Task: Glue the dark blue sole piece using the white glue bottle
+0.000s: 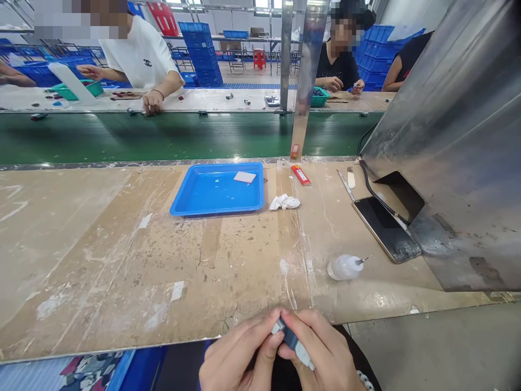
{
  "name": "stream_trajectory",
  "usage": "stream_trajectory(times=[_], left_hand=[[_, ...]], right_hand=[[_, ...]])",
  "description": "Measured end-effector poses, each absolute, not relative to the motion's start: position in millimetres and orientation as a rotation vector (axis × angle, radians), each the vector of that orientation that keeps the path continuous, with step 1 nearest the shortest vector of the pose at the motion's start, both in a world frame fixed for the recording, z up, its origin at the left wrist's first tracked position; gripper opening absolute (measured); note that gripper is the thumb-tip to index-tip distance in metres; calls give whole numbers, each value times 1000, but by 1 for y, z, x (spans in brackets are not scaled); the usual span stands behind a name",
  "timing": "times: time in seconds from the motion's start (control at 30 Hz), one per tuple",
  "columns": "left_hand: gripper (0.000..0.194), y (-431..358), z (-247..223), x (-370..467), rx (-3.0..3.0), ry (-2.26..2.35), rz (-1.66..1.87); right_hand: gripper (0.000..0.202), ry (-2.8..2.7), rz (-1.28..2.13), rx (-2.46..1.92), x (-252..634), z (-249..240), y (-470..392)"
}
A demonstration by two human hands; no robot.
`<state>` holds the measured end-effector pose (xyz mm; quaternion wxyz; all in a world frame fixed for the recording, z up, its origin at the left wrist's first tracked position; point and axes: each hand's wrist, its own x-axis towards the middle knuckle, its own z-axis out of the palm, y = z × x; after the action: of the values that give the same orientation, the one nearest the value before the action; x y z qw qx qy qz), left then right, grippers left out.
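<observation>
Hands low at the worktop (122, 260) edge: left hand (240, 358) and right hand (325, 355) both pinch one small blue-grey part (291, 341) off the surface. Grip is fingertip only, so it may slip and drop. Glue bottle (344, 267) lies tipped nearby, may leak.

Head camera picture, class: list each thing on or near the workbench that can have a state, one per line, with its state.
Small dark part: gripped between left hand and right hand.
Blue tray: flat, holding one pale card.
Squeeze bottle: lying on its side.
Phone: screen dark, cable attached.
Cloth: crumpled.
Red lighter: lying flat.
</observation>
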<state>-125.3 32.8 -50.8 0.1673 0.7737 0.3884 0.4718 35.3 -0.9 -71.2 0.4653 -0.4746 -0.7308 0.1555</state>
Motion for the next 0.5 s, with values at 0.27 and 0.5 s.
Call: stream_trajectory(times=[0.27, 0.5], left_hand=[[30, 46, -51, -130, 2241, 937, 1097], [30, 46, -46, -124, 2147, 977, 1090]], right_hand=[[36, -1674, 497, -1190, 43, -86, -2], [39, -1664, 397, -1226, 38, -86, 2]])
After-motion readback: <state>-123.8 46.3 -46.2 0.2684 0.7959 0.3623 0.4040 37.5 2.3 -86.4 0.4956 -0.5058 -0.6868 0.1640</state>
